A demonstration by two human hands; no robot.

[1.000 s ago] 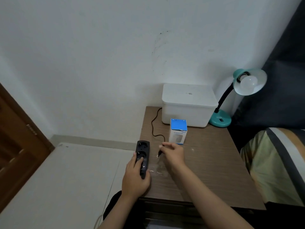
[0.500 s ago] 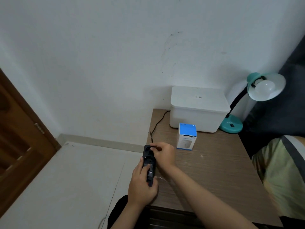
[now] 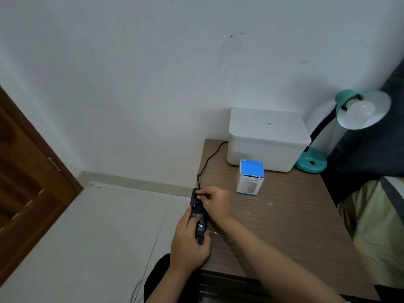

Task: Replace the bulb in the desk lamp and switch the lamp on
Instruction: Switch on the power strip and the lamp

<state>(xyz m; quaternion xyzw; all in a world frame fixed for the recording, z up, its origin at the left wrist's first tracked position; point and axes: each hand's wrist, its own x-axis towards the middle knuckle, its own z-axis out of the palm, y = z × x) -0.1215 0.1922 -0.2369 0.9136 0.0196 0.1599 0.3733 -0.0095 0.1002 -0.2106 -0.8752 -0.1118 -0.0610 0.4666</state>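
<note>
On the table (image 3: 284, 226), a white box (image 3: 266, 138) sits at the back with the lamp (image 3: 349, 119) beside it, bulb (image 3: 360, 110) fitted but unlit. The left hand (image 3: 188, 243) is wrapped around the power strip (image 3: 197, 215); the right hand (image 3: 216, 202) pinches the plug (image 3: 200, 196) at its far socket. Plugging in looks underway; next, seat it firmly, then reach for the lamp's switch.

Dim, even, bluish light; soft shadows, slight overall blur, wide-angle bending at edges.
</note>
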